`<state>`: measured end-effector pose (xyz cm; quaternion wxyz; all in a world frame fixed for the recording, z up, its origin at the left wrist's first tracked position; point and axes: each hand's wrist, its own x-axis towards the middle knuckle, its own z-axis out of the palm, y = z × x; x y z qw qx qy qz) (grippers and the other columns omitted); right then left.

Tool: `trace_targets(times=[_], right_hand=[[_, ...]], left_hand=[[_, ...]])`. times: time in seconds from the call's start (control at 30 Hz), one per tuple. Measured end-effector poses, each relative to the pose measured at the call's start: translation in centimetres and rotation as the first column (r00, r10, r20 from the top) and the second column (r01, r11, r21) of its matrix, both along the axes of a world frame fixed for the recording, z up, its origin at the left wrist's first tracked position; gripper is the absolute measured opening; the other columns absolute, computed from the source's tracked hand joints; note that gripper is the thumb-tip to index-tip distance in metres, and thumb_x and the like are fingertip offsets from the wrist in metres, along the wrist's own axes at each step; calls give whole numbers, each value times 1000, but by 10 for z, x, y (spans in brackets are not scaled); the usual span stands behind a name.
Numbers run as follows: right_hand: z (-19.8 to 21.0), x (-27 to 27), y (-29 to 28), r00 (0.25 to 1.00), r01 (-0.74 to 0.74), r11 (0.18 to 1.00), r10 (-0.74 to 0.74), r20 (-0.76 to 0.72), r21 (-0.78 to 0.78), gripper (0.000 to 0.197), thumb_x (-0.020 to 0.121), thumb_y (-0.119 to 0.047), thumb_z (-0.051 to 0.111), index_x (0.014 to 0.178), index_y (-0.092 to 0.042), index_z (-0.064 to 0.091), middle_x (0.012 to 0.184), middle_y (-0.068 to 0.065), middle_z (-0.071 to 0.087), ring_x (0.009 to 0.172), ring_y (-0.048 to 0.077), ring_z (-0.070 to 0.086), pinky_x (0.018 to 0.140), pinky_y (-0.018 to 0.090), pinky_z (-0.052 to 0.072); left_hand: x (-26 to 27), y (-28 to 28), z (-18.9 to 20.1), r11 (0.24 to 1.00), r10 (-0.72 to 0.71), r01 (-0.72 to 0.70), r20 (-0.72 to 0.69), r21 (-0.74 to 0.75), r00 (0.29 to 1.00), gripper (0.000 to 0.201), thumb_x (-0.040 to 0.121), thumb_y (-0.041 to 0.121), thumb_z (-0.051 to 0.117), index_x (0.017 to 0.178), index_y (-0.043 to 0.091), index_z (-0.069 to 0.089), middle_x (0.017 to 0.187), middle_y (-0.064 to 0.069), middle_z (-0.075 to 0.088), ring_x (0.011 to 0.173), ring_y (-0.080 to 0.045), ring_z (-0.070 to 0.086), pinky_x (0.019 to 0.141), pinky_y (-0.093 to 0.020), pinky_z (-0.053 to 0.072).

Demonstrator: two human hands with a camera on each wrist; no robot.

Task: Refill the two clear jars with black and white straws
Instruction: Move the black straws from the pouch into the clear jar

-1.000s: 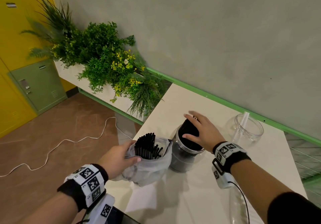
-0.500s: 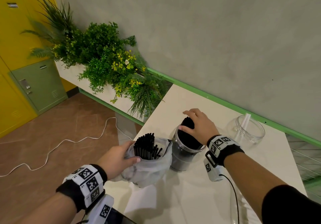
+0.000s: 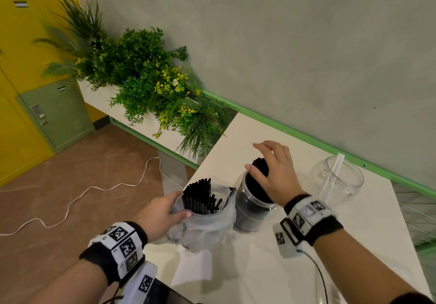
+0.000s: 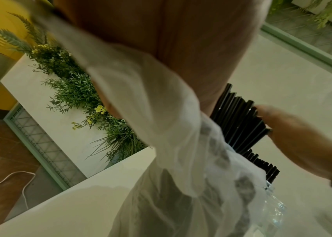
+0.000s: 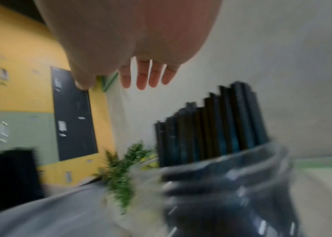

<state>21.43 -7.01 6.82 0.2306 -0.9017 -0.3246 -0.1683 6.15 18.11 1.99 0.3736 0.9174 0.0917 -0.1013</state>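
A pale tabletop (image 3: pixel 271 268) runs along a grey wall, its far edge at twelve o'clock bordered by a green strip (image 3: pixel 306 136) and its left edge dropping to a brown floor (image 3: pixel 70 181) at nine o'clock, where a white cable (image 3: pixel 94 188) trails. A planter of greenery (image 3: pixel 146 84) stands at eleven o'clock beyond the tabletop's corner. Near the left edge the left hand (image 3: pixel 160 216) grips a crumpled plastic bag (image 3: pixel 203 228) by its rim, fingers curled round the film, and black straws (image 3: pixel 200 196) stand in the bag. Just beside it, at its three o'clock, a clear jar (image 3: pixel 250 216) stands packed with more black straws, their ends (image 3: pixel 259 167) above its mouth. The right hand (image 3: pixel 273 174) hovers over that jar, palm down, fingers spread and relaxed, its grip apart and clamped on nothing. Further toward two o'clock, apart from both, a second clear jar (image 3: pixel 339 181) holds a few white straws (image 3: pixel 335 171). Bare tabletop lies at six o'clock.
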Motion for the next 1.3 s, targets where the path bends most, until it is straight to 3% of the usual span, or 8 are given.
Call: trace_targets(times=[0.23,0.4,0.6,0.73,0.87,0.97,1.13,1.3], right_hand=[[-46,-76,41,794,-218,958,286,-537,188,100,69,-50,79,147,-28,20,140,-10,36,124,1,39,105,15,32],[-62,-74,69,802,-138,965,240,-548,222,59,67,-38,84,117,-18,59,106,-6,53,107,17,44,96,27,36],[-44,-75,70,756,-71,912,314,-575,404,30,70,-37,82,85,-28,58,87,0,60,91,21,56,82,31,45],[-16,-74,64,710,29,847,357,-607,531,25,79,-19,78,81,-6,58,73,0,58,70,8,55,68,20,44],[21,-74,57,753,118,762,350,-558,637,14,84,-12,73,86,-1,64,80,7,65,78,11,61,74,21,49],[45,-72,53,798,201,662,318,-513,722,11,86,-9,70,89,-1,64,88,17,69,86,21,67,80,31,56],[66,-64,47,853,253,537,270,-448,805,13,86,-3,66,91,-12,58,81,0,71,92,36,67,89,55,52],[86,-59,38,879,250,432,274,-390,866,20,88,3,61,96,-13,53,89,7,69,88,35,69,86,54,54]], left_hand=[[-1,6,-10,999,-2,4,53,-33,999,36,89,39,60,122,27,53,93,1,68,85,-14,62,72,-28,46],[-7,6,-16,999,-13,15,53,-34,998,32,89,34,61,120,32,56,96,-2,70,89,-16,64,81,-38,50],[-10,8,-19,994,12,-2,82,-112,997,41,88,42,60,126,30,53,108,3,69,99,-13,63,87,-39,50],[-6,12,-21,993,11,-3,75,-117,997,54,81,54,55,132,37,47,105,-1,70,96,-17,64,86,-42,51],[0,10,-23,994,36,-30,60,-104,998,55,82,55,56,129,29,51,105,-1,69,96,-17,63,86,-40,51],[4,10,-25,994,41,-35,56,-102,998,56,83,52,60,131,26,50,113,0,67,103,-16,62,89,-38,50],[8,9,-25,996,24,-19,58,-90,998,66,79,59,56,135,26,47,123,1,64,112,-15,58,93,-37,48],[11,5,-24,997,9,-3,66,-80,998,57,87,44,60,139,24,44,127,-1,61,114,-16,57,93,-32,46]])
